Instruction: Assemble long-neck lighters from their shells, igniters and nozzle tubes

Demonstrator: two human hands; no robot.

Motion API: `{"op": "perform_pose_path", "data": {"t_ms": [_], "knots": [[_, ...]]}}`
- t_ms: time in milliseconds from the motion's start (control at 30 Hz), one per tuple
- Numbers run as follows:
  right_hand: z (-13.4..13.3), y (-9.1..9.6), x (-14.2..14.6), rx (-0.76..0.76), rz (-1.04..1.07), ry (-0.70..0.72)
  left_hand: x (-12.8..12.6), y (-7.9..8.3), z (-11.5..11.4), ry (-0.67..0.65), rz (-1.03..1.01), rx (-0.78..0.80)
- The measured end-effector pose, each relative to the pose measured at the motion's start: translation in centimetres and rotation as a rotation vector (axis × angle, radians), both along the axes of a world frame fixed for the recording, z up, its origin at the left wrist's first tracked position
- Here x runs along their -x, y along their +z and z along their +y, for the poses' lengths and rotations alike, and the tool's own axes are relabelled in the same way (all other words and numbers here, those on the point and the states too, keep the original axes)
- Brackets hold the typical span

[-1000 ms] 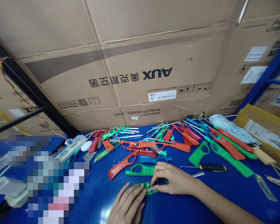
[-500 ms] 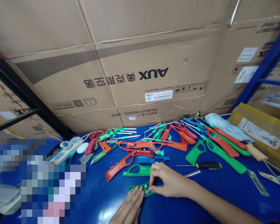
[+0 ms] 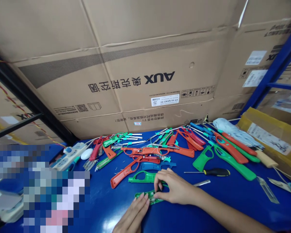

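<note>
In the head view a green lighter casing half (image 3: 151, 196) lies on the blue table, its hollow side up with small parts inside. My left hand (image 3: 132, 215) grips its left end, fingers close together over it; the thumb is hidden. Over the casing's right part, my right hand (image 3: 176, 187) is closed in a pinch; what its fingertips hold is too small to make out. A metal lighter tube (image 3: 202, 183) sticks out to the right from behind the right hand. Just behind the hands lies another green casing half (image 3: 142, 177), partly covered by the right fingers.
A blue casing (image 3: 157, 166) and several orange lighter parts (image 3: 126, 172) lie farther back. To the right are a screwdriver (image 3: 217, 172), green casing (image 3: 235, 162), utility knife (image 3: 268, 189) and yellow-taped box (image 3: 271, 134). Power strips (image 3: 70, 155) stand left; a large carton (image 3: 135, 64) rises behind.
My right hand has shifted very slightly at the casing, still pinching. More of the metal tube shows to the right. My left hand stays on the casing.
</note>
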State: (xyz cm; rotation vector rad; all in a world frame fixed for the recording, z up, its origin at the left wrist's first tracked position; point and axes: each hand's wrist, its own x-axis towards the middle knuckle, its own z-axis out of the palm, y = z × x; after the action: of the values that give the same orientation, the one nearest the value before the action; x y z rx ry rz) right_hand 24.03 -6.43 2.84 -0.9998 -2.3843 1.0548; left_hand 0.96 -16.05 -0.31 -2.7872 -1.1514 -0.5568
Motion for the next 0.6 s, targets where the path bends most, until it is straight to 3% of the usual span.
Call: {"op": "perform_pose_path", "data": {"t_ms": [200, 433, 600], "knots": [[0.3, -0.1, -0.1, -0.080, 0.073, -0.020, 0.3, -0.3, 0.0, -0.010, 0.102, -0.076], [0.6, 0.7, -0.5, -0.179, 0.169, -0.183, 0.5, -0.3, -0.3, 0.470, -0.264, -0.138], [0.7, 0.6, -0.8, -0.301, 0.135, -0.153, 0.5, -0.6, -0.3, 0.293, -0.034, -0.092]]}}
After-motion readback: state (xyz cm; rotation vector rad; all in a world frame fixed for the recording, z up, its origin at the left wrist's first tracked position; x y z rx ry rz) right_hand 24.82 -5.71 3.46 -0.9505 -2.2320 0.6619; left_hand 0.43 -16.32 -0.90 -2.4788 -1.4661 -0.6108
